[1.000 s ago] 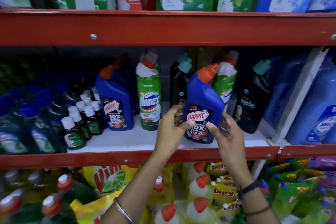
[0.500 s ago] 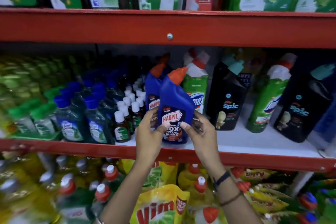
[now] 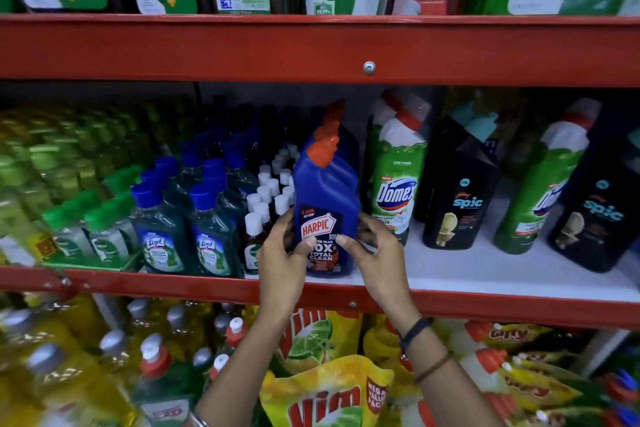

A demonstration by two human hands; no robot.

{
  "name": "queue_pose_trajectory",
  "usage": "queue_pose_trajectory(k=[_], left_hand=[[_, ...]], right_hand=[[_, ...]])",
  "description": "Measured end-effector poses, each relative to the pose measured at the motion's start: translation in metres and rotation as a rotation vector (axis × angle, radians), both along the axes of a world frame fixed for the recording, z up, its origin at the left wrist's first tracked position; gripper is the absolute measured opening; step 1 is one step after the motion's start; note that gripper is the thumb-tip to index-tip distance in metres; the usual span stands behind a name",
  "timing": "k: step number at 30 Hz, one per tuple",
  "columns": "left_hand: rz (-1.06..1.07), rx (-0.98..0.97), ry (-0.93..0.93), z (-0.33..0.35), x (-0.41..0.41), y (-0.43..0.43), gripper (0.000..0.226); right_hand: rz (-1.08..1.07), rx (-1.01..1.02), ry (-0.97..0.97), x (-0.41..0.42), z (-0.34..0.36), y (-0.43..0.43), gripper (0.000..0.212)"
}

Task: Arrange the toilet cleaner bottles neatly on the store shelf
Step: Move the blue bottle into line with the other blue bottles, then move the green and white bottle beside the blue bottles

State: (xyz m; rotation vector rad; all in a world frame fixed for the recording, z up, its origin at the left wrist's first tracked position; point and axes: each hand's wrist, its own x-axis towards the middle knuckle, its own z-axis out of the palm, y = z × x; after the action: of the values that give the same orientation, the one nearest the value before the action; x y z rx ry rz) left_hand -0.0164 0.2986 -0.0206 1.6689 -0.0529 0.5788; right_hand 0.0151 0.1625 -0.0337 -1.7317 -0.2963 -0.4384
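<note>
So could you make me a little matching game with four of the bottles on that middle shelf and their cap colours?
Bottles:
1. Harpic bottle
2. Domex bottle
3. Spic bottle
4. Lizol bottle

Cap colours:
A. blue
B. teal
C. orange
D. red

Pairs: 1-C, 2-D, 3-B, 4-A

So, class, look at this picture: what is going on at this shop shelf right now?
A person is stocking a red metal shelf. Both hands, the left hand and the right hand, grip a blue plastic Harpic toilet cleaner bottle with an orange cap at the shelf's front edge, in front of other blue Harpic bottles. To its right stand a green and white Domex bottle and a black Spic bottle; small white-capped brown bottles stand to its left.
</note>
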Motion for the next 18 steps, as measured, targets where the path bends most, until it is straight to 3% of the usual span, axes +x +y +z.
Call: queue_pose_trajectory(k=[6,11,14,18], left_hand=[[0.087,-0.045,-0.038,-0.006,-0.002,-0.015,0.052],[0.217,0.023,-0.266,0.005,-0.018,-0.063,0.046],[0.129,0.088,-0.37,0.01,-0.022,-0.104,0.041],[-0.066,0.074,-0.359,0.013,-0.016,-0.167,0.035]], right_hand=[[0.04,-0.028,0.034,0.0,0.002,-0.009,0.039],[-0.064,0.059,-0.021,-0.017,0.009,-0.049,0.021],[-0.193,0.118,-0.07,-0.026,0.013,-0.093,0.022],[-0.362,0.157,-0.131,-0.032,0.015,-0.159,0.025]])
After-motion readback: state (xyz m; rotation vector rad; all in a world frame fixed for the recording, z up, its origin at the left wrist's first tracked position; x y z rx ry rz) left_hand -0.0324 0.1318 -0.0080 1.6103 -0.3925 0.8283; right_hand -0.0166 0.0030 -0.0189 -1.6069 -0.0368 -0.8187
